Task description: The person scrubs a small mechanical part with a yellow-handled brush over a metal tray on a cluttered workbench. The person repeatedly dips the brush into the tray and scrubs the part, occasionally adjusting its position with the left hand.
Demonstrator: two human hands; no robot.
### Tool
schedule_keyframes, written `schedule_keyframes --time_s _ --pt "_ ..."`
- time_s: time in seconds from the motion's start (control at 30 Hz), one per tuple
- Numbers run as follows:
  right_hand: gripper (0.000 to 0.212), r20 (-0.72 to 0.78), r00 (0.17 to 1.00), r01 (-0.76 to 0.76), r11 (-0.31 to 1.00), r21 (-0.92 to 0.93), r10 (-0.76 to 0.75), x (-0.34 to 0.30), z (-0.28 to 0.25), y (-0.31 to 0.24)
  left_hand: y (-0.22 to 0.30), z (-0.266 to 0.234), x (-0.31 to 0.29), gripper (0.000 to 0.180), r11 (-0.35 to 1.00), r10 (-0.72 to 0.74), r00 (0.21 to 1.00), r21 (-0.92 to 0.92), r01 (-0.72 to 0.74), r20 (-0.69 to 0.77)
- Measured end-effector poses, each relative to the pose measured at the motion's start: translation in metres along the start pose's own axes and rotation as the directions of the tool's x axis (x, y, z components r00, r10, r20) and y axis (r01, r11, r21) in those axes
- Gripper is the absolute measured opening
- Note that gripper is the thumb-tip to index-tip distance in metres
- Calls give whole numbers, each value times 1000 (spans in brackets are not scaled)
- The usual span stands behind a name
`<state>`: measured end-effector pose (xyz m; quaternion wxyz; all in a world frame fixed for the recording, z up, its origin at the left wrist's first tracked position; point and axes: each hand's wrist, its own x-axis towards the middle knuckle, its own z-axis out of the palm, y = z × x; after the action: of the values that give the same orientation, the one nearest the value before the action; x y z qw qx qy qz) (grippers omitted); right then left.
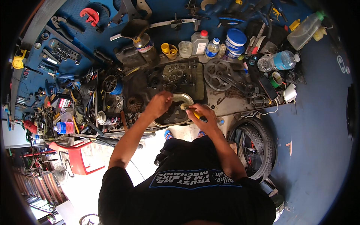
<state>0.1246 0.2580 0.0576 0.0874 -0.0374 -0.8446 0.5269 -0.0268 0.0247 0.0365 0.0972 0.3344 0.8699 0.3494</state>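
Note:
My right hand (204, 115) grips a brush (200, 116) with a yellow and black handle. Its pale bristles point left, over a round metal pan (190, 98) with dark contents. Above the left side of that pan, my left hand (159, 104) is closed with fingertips together; whatever it pinches is too small or hidden to make out. Just beyond both hands lies a dark tray (200, 84) with several rings and small metal parts (171, 77). A cassette of sprockets (135, 104) sits left of my left hand.
A crankset (218, 75) lies right of the tray, near a phone (267, 87) on a white cable. Bottles and tubs (236, 39) line the back. A spray can (107, 118) lies at the left. Tyres (258, 146) stand below the bench's right edge.

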Motion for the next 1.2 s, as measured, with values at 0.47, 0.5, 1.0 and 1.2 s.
schedule_keyframes --time_s 0.47,0.5,1.0,1.2 --pt "30 -82 996 -41 997 61 46 9 -2 -10 -4 50 -41 56 862 255 908 348 -370 334" --pt "30 -81 995 -49 997 62 54 9 -3 -11 -4 50 -40 56 829 296 887 367 -423 354" --pt "28 -69 997 -13 999 29 15 7 -1 -2 -14 36 -51 33 775 402 847 362 -517 349" --pt "28 -60 998 -7 1000 18 8 8 -3 -3 -24 11 -63 30 774 376 845 372 -512 380"
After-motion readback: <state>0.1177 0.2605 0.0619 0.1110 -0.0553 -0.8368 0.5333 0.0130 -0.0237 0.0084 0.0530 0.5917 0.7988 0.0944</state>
